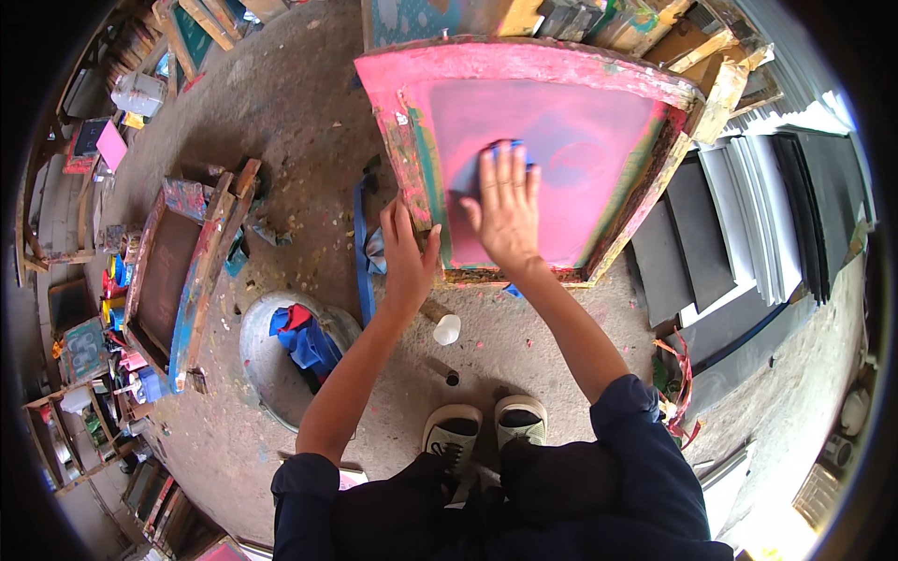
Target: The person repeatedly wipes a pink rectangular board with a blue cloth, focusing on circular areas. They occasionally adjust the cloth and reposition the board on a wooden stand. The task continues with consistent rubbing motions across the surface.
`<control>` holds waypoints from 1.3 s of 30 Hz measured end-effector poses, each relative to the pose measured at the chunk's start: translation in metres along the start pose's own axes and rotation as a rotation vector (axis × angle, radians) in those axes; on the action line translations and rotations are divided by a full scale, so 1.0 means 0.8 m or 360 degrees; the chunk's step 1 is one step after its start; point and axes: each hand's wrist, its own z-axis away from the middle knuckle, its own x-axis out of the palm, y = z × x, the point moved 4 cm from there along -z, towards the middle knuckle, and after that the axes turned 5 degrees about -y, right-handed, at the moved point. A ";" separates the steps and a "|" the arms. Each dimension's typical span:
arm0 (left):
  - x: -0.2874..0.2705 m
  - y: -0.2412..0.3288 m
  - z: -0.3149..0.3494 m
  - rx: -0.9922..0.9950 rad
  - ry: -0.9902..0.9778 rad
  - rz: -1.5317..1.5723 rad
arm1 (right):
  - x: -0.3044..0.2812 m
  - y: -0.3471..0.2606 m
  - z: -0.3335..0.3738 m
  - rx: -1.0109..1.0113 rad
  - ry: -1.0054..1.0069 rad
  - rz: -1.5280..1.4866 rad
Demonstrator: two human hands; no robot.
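Note:
A wooden screen-printing frame (528,58), smeared with pink paint, leans upright in front of me. Its mesh (599,140) is mostly pink, with a greyish-purple patch around the middle. My right hand (510,201) lies flat on the mesh, fingers stretched, pressing a blue cloth (508,144) that is mostly hidden beneath it. At the frame's lower left side, my left hand (409,257) grips the edge, its thumb in front.
A metal basin (257,374) with blue and red cloths (311,341) stands on the floor at left. Another wooden frame (178,271) is beyond it. A white-topped object (446,329) sits below the frame. Black and white sheets (748,220) are stacked at right.

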 end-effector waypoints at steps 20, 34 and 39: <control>-0.015 -0.027 -0.001 0.0081 -0.0150 0.0199 | 0.033 0.030 0.079 -0.0076 -0.0240 0.0340; -0.009 -0.026 0.008 0.0032 -0.0076 0.0158 | 0.013 0.011 0.024 -0.0017 0.0077 0.0070; -0.010 -0.010 0.012 0.0106 -0.0043 0.0095 | 0.029 -0.012 0.061 -0.0671 -0.0461 0.0369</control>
